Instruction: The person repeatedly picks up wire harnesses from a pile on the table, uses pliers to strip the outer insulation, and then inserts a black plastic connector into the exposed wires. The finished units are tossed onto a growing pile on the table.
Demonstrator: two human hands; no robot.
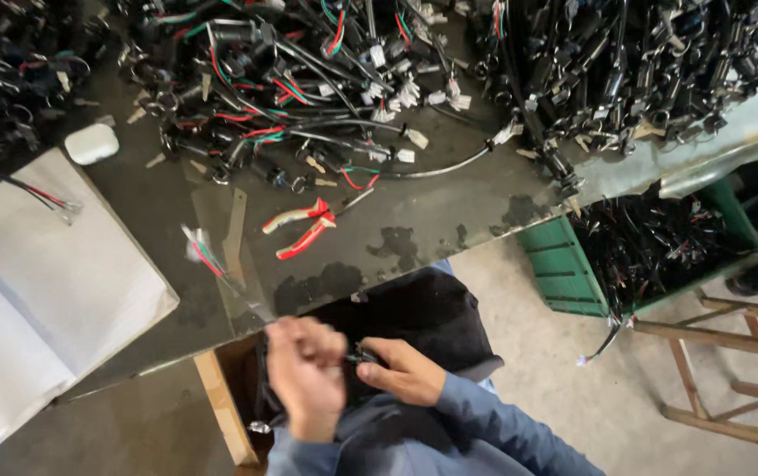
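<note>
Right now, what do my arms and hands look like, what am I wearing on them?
Both hands are bare: no gloves, and no rings or watch that can be seen. The right hand comes out of a long blue sleeve reaching the wrist, of plain fabric with soft folds. The left hand is motion-blurred; its wrist meets the same blue cloth at the frame's bottom edge.
</note>
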